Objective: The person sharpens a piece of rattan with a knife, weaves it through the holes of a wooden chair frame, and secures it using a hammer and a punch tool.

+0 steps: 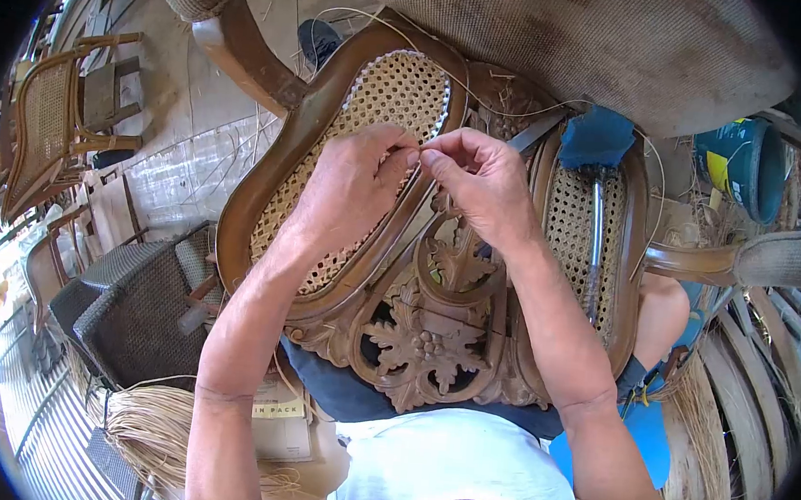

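Observation:
Over the left woven cane panel (pixel 398 87) of a carved wooden chair back (pixel 427 340), my hands meet with fingertips almost touching. My left hand (pixel 360 168) is closed in a pinch, thumb against forefinger. Close beside it my right hand (pixel 484 177) pinches too, its thumb and forefinger at the left hand's fingertips. Whatever thin thing is between them is too small to make out. A thin cane strand (pixel 380 14) loops loosely above the panel and runs off to the right. White edging lines the panel's upper rim.
On the right cane panel (pixel 560 229) lies a tool with a blue head (pixel 599 138) and metal shaft. A teal bucket (pixel 754 173) stands far right. Bundled cane strands (pixel 160 428) lie lower left, near a dark woven chair (pixel 141 311). An upholstered seat (pixel 582 40) is above.

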Tool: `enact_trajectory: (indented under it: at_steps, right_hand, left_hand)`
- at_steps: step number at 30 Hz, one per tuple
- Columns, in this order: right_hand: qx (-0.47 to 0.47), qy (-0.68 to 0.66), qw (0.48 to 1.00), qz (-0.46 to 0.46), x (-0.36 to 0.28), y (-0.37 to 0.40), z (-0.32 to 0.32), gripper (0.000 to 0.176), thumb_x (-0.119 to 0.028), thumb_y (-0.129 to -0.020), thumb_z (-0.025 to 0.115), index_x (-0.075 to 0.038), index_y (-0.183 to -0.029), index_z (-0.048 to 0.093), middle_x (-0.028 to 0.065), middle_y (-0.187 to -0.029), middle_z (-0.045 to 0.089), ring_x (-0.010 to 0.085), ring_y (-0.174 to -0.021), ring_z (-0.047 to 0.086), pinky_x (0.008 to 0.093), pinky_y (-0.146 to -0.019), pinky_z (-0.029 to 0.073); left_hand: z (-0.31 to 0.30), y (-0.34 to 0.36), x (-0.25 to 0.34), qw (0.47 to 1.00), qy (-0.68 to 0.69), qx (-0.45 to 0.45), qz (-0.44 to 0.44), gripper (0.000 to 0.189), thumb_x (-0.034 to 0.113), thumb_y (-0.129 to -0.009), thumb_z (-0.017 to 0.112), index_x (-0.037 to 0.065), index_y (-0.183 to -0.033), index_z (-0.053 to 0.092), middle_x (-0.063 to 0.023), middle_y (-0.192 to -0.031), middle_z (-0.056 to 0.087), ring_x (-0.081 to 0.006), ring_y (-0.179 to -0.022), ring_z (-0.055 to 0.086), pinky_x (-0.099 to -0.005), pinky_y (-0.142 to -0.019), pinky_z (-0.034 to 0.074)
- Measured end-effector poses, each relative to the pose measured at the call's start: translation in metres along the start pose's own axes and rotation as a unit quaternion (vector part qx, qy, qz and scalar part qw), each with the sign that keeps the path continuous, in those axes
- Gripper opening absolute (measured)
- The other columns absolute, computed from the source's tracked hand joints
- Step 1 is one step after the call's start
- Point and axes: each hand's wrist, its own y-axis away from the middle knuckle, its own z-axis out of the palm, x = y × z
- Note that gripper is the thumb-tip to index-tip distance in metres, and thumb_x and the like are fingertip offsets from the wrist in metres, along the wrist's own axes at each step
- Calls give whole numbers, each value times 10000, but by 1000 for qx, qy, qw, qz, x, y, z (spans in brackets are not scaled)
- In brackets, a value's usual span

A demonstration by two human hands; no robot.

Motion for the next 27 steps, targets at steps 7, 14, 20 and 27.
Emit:
enact_trajectory:
  at_steps: [7,14,20,27]
  right_hand:
    - [40,116,991,-60,16,-29,-23,121,-160,-907,698,-44,-931,724,4,-799,698,67,-723,603,247,-659,502]
    - [146,240,958,-65,40,-94,-64,187,-242,-892,682,-64,-927,727,44,-805,716,134,-740,665,310,-676,527]
    - [70,384,919,-61,40,-130,-89,229,-286,-826,716,-78,-918,736,103,-856,726,237,-811,689,359,-776,525]
    - [63,340,938,-1,37,-117,-85,182,-162,-829,731,-18,-942,738,36,-830,710,95,-777,615,284,-756,493]
  left_hand:
    - [-2,-33,-18,999,-12,19,24,220,153,-969,612,-9,-1092,697,-152,-977,725,-192,-871,671,-337,-769,524]
    - [-2,-121,-44,983,-153,56,88,240,210,-906,637,39,-1049,727,-208,-937,710,-351,-895,692,-415,-804,533]
    - [3,-178,-70,956,-267,-20,117,173,159,-832,626,106,-939,751,-186,-896,708,-363,-879,685,-449,-771,541]
    - [-16,-189,-58,984,-167,-20,60,181,110,-857,648,17,-983,739,-169,-864,728,-288,-790,696,-410,-658,537]
